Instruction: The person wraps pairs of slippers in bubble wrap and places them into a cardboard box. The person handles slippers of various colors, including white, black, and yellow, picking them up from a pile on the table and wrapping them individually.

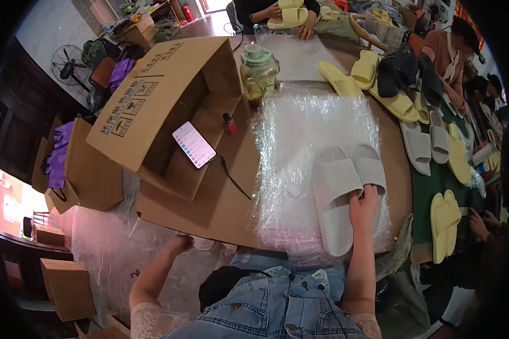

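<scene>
A pair of light grey slide slippers (pixel 335 186) lies side by side on a stack of clear plastic bags (pixel 288 152). My right hand (pixel 364 208) is closed on them, its fingers tucked at the strap openings between the two. My left hand (pixel 180 244) is low at the near left edge of the table, beside something whitish (pixel 205 243) that I cannot make out. The fingers of that hand are mostly hidden.
On the table's left stands a cardboard box (pixel 169 96) on its side, with a lit phone (pixel 194 144) and small red-black object (pixel 229 124). A green jar (pixel 259 72) stands behind. Yellow slippers (pixel 345 79) and black slippers (pixel 398 73) pile up right. Co-workers sit opposite and right.
</scene>
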Demonstrator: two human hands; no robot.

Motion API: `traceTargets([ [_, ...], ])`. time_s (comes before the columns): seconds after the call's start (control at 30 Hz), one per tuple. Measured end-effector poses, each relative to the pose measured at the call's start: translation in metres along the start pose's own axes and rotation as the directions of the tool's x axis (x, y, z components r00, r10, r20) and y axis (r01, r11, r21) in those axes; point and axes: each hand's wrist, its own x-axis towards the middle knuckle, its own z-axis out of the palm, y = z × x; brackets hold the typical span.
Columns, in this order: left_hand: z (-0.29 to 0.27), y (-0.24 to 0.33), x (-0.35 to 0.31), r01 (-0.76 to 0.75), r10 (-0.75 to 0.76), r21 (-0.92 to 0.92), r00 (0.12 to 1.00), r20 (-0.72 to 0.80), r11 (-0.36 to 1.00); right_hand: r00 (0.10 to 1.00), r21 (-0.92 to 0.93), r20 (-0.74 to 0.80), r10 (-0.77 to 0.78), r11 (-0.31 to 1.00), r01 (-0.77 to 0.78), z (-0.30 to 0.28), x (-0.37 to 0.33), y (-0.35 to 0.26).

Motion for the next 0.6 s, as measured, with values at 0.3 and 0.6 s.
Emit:
traceTargets([
  [0.3,0.011,0.005,0.057,-0.623,0.470,-0.519,0.782,-0.410,0.585,0.998,0.020,-0.007,-0.065,0.998,0.065,0.006,0.002,0.004],
  [0.6,0.004,-0.009,0.041,-0.743,0.672,-0.166,0.661,-0.333,0.649,0.997,0.039,-0.035,-0.069,0.997,0.070,0.006,0.000,0.002],
])
